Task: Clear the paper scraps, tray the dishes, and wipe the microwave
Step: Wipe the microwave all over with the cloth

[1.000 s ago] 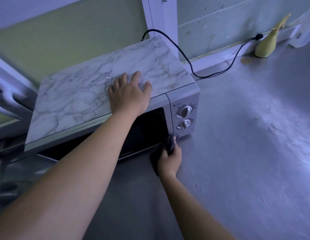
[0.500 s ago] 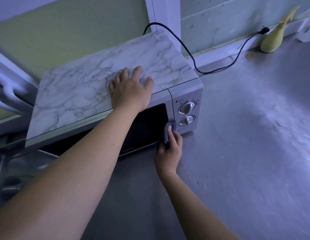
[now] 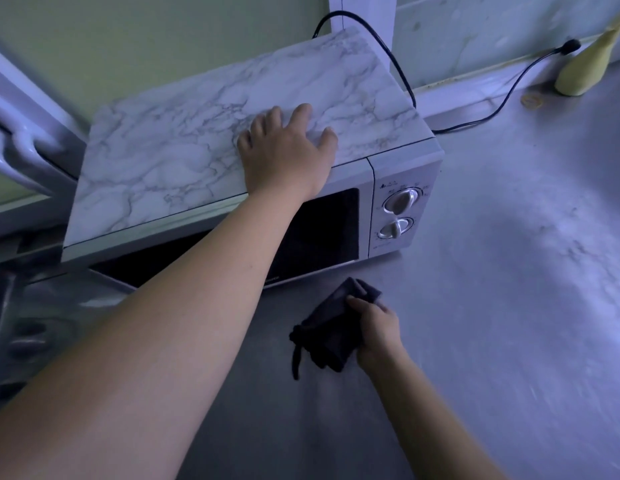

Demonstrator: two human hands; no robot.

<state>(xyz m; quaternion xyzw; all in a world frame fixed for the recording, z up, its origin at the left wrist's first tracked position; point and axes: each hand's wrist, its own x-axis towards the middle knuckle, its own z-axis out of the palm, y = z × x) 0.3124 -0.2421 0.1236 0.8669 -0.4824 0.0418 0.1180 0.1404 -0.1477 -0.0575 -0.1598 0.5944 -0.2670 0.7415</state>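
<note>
A white microwave (image 3: 402, 174) with a marble-patterned top, a dark door window and two dials stands on the grey counter (image 3: 509, 306). My left hand (image 3: 284, 157) lies flat on its top near the front edge, fingers spread. My right hand (image 3: 376, 327) grips a dark grey cloth (image 3: 327, 332) in front of the microwave, a little away from the door and low over the counter. Part of the cloth hangs down to the left of the hand.
A black power cord (image 3: 488, 109) runs from behind the microwave along the back wall. A yellow-green bottle-like object (image 3: 589, 64) stands at the back right, with a small round ring (image 3: 532, 100) beside it. White handles (image 3: 14, 147) and dark metal items sit at the left.
My right hand with the cloth has pulled back from the microwave's door edge toward me, down over the counter. The left hand stays pressed on the microwave top.
</note>
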